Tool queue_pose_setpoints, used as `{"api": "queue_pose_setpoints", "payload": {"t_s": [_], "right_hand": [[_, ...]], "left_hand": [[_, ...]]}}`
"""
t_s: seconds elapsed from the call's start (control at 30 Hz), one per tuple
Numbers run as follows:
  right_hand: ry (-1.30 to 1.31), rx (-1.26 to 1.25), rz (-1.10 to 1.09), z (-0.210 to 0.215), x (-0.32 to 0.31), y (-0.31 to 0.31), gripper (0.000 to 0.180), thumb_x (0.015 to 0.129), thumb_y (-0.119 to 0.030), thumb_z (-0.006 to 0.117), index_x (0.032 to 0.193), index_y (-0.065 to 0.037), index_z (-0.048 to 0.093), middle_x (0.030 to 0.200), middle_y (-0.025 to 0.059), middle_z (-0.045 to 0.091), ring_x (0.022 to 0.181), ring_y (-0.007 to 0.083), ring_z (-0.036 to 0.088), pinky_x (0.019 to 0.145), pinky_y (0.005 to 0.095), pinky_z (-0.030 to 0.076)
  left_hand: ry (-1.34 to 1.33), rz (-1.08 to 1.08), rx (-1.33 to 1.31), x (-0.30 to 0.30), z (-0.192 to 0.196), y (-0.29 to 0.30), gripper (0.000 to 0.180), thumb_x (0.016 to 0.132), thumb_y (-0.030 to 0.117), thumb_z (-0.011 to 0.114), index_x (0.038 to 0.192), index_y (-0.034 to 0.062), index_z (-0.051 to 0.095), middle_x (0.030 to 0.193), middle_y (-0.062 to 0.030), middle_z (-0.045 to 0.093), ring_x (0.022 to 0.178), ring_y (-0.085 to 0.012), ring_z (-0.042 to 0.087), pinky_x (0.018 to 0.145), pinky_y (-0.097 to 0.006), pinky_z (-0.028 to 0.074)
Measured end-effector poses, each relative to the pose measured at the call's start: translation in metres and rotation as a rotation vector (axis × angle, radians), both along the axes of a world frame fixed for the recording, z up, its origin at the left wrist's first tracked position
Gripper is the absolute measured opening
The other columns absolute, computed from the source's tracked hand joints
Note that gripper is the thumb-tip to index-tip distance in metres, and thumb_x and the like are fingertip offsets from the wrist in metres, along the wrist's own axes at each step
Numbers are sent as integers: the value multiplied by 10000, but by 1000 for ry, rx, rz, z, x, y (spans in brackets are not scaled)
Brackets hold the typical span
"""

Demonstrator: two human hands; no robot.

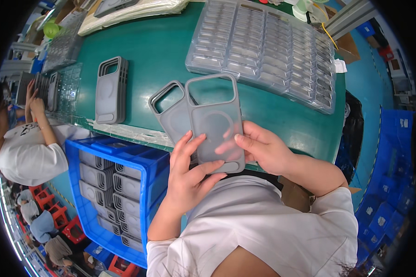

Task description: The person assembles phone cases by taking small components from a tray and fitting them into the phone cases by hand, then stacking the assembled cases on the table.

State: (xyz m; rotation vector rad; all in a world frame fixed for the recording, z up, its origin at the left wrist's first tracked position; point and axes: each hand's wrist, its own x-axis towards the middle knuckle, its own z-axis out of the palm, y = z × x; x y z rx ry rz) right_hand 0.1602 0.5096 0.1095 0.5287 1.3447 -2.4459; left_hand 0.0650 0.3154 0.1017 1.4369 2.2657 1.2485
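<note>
pinched front phone case (213,122) at 3 o'clock edge with right hand (266,147) | braced left hand (184,173) at 7, could not tell if gripping rear case (173,122) | apparently left middle visible

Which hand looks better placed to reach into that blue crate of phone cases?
Probably the left hand: it is nearer the blue crate, on that same side. The right hand is farther off, holding the front phone case by its right edge. The left also touches that case, though.
</note>
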Motion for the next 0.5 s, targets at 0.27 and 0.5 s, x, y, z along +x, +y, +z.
{"api": "queue_pose_setpoints", "payload": {"t_s": [0.27,0.5], "right_hand": [[60,-20,15,5,8,-9,656,802,101,601,1360,-71,300,1272,106,509,1159,187,513,955,349,456],[103,22,-4,8,10,-6,625,815,118,558,1352,-39,279,1256,108,511,1175,182,506,985,340,435]], "left_hand": [[-85,33,31,5,-1,1,310,576,148,830,869,160,731,1287,-146,496,1235,-401,405,909,-406,429],[-208,56,218,8,-2,4,788,668,10,788,1339,-20,376,1369,-204,340,1203,-336,465,914,-397,457]]}}
